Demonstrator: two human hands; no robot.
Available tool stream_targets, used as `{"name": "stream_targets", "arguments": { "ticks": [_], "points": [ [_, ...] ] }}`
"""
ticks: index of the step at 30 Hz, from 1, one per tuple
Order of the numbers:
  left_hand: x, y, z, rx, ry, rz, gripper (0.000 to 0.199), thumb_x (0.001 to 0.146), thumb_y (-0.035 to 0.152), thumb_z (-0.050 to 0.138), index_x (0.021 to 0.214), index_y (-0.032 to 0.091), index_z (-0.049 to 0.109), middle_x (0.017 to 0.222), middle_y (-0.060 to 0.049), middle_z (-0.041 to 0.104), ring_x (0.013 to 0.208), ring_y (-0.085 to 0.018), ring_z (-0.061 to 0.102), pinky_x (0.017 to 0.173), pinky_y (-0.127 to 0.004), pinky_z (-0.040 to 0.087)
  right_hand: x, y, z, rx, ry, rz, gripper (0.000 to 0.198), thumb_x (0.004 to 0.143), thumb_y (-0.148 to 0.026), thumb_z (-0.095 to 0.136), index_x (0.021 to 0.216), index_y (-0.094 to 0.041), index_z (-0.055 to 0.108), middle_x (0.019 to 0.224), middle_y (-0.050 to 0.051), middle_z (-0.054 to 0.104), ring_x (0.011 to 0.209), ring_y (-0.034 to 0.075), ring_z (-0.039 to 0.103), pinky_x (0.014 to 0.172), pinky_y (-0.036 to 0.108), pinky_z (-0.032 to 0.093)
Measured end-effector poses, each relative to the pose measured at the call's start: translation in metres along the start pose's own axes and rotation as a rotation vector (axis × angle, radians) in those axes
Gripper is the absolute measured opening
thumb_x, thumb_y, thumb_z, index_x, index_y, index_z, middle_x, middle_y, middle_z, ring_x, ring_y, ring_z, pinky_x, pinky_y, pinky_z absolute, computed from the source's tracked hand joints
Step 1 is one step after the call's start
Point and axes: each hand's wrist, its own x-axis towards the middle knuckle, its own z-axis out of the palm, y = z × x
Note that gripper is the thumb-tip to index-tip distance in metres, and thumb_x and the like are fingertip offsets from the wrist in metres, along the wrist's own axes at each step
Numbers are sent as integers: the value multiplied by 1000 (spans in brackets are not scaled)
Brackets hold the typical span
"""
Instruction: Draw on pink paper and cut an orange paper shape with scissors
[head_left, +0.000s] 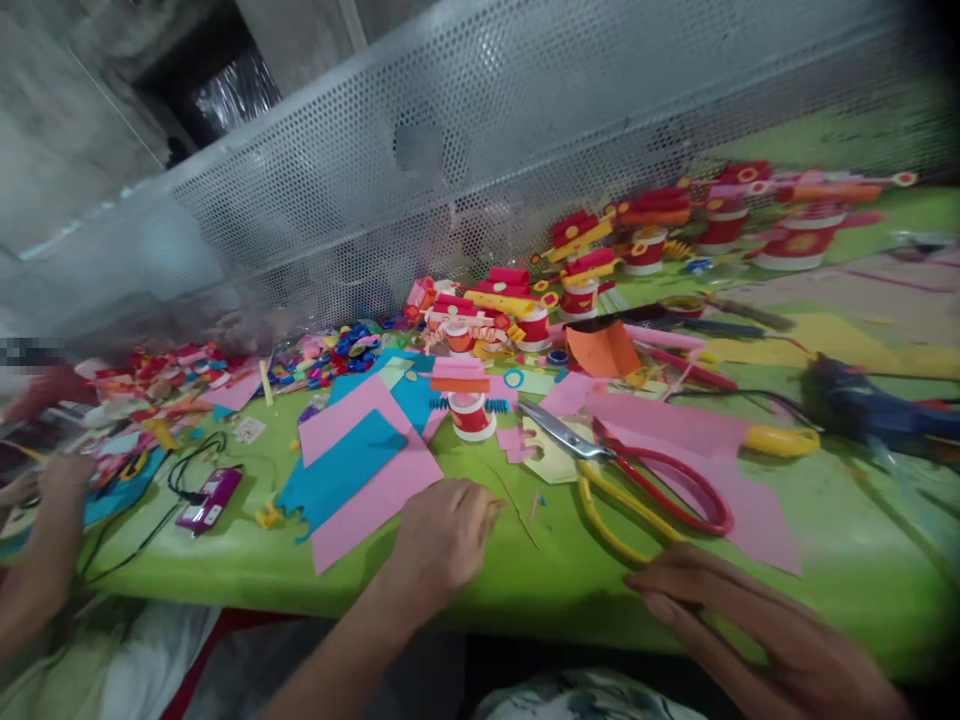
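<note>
Scissors (589, 450) w/ long silver metal blades, one red & one yellow loop handle, lie right of centre on the glossy green tabletop (555, 590), tips pointing far left. Right hand (799, 640) is at the yellow loop's near end; touching or just above, can't tell. Its grip looks narrow, but can't tell if it holds anything. Left hand (446, 530), nr the right edge of a flat pink paper sheet (352, 540), has its grip curled closed; poss. something thin pinched there, can't confirm.

Handling (my guess, obv.): scissors prob. stiff & fairly heavy, handles maybe a bit slick; best taken by the loops, clear of the blades. Sheet prob. v. light, floppy, easily creased; lift by an edge.

No brand or text legible: marks on the purple box w/ black cable (214, 500) & small white tag (249, 430) too tiny.
</note>
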Motion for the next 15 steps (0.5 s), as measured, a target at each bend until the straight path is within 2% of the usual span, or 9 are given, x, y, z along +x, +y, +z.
{"name": "stream_targets", "arguments": {
  "ticks": [2,4,7,9,11,12,14,15],
  "points": [
    [1,-12,-3,22,17,-12,31,104,27,45,76,21,56,67,-2,62,59,-17,55,56,-32,28,14,-15,11,67,-45,-74,19,90,-39,68,101,-43,82,90,0,81,78,23,80,65,26,68],
    [3,-28,-5,-22,34,-125,40,105,35,42,68,22,50,60,0,55,53,-15,48,54,-31,25,24,-26,20,85,-66,-175,16,96,-34,64,97,-31,80,86,2,78,76,17,78,64,20,65],
    [5,-57,-11,-93,51,-284,56,106,50,37,59,22,47,54,0,50,49,-15,45,53,-30,27,34,-34,31,19,-37,-263,16,101,-28,59,102,-26,75,88,3,75,76,14,76,64,18,62],
    [8,-76,-17,-125,43,-320,58,106,55,34,65,21,58,61,-3,60,56,-16,55,56,-29,36,37,-35,39,-37,-7,-304,16,102,-26,58,106,-26,74,91,3,75,78,14,75,66,20,62],
    [15,-92,-22,-169,32,-347,50,104,58,40,93,21,72,91,-8,75,82,-22,69,71,-31,48,39,-34,46,-91,28,-347,16,102,-23,57,106,-25,73,94,4,75,78,13,75,66,21,61],
    [21,-99,-23,-209,19,-366,45,98,61,53,113,22,71,113,-11,75,103,-27,70,83,-35,51,40,-34,49,-118,52,-371,16,102,-22,57,106,-24,73,94,4,75,77,14,75,67,22,61],
    [34,-113,-19,-388,-32,-459,80,75,59,83,142,24,58,151,-16,57,142,-39,49,110,-48,44,43,-33,54,-167,103,-418,16,102,-20,56,105,-22,73,95,6,75,77,14,75,67,23,61],
    [42,-119,-15,-512,-75,-497,94,68,55,90,149,25,52,161,-18,47,151,-42,38,116,-52,38,44,-32,56,-190,120,-436,16,102,-20,56,104,-21,73,95,6,75,77,15,75,67,24,60]
  ]
}}
